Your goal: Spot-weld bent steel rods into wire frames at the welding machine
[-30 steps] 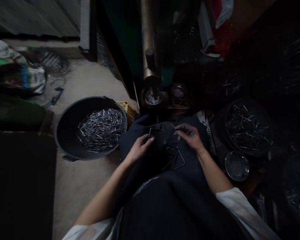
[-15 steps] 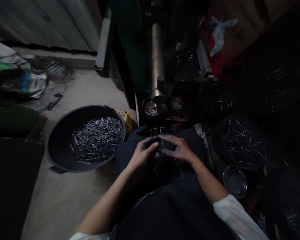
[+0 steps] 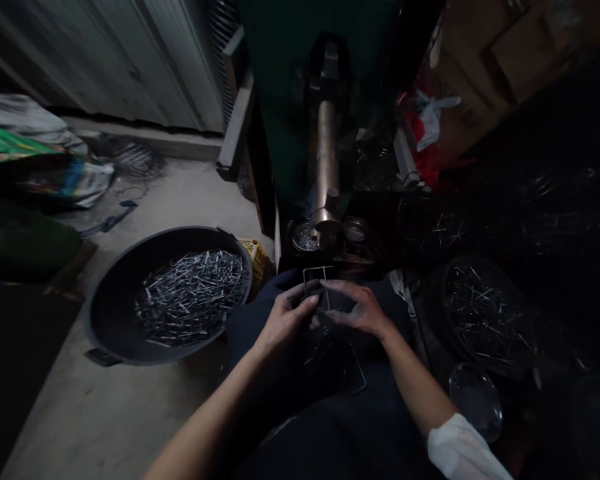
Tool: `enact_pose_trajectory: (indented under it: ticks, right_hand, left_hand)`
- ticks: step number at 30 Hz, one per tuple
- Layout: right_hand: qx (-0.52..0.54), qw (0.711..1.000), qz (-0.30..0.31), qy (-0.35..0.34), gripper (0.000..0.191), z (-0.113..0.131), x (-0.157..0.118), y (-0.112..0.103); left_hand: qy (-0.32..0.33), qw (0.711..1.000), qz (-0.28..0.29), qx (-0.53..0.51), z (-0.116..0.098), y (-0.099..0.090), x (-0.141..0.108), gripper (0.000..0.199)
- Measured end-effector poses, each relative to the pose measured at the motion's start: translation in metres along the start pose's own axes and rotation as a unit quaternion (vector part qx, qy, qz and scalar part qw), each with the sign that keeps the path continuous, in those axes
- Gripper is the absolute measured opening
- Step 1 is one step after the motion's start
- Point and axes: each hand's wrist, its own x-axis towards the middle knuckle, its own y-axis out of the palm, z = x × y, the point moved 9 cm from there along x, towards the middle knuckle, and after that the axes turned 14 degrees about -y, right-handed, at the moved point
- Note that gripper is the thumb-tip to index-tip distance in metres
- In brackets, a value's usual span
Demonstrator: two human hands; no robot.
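Note:
A thin bent wire frame (image 3: 314, 269) stands up between my two hands, above my lap. My left hand (image 3: 287, 315) is closed on its left side, thumb pressed toward the fingers. With thumb and forefinger bent, my right hand (image 3: 361, 308) grips the straight wire on the frame's right. Below the hands, more bent wire (image 3: 361, 373) lies over my dark lap, mostly lost in shadow. Just beyond the frame is a machine with a thick metal cylinder (image 3: 327, 160) and a small round dish of tiny metal pieces (image 3: 305, 237) beneath it.
At my left a wide black basin (image 3: 111, 293) holds many bent wire pieces, with a yellow crate (image 3: 254, 257) behind it. On the right stand a dark tub of wires (image 3: 485, 313) and a clear plastic dish (image 3: 476, 400). Sacks (image 3: 40, 150) lie at far left.
The camera view has tilted up, so the scene sits lower in the picture. Both hands keep nearly the same hold on the wire frame.

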Motion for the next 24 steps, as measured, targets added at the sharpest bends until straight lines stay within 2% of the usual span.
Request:
enact_pose_trajectory:
  ticks: [6, 12, 24]
  right_hand:
    - [-0.025, 0.999, -0.008, -0.023, 0.062, 0.002, 0.013, -0.011]
    - [-0.027, 0.999, -0.008, -0.040, 0.062, 0.004, 0.024, -0.016]
    - [-0.021, 0.998, -0.010, -0.052, 0.064, 0.004, 0.033, -0.019]
  left_hand:
    - [0.013, 1.000, 0.013, -0.009, -0.008, 0.003, 0.008, 0.062]
    - [0.053, 0.999, 0.006, -0.003, -0.017, 0.000, 0.013, 0.053]
    - [0.054, 0.998, 0.022, -0.006, -0.028, 0.002, 0.014, 0.060]
